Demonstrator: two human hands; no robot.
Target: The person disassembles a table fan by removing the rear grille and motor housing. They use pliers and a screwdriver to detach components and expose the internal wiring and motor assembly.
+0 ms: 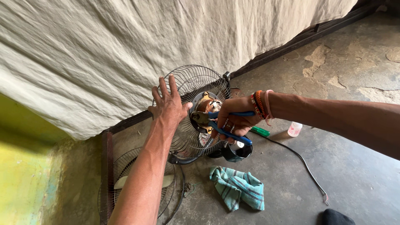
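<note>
Fan (196, 121): upright on the floor (333, 166) beside the bed frame, rear wire guard on, motor bared at centre; shaft axis aimed up toward the camera. Left hand (168, 106): spread flat on the guard, steadying. Right hand (233, 118): closed round blue-handled pliers (216, 123), nose on the motor hub, long axis running from lower right to upper left. Risks, judged: pliers slipping off the hub into the left fingers; guard flexing; fan tipping onto the spare guard (141, 183). Nearby: striped cloth (237, 187), black cord (300, 158).
</note>
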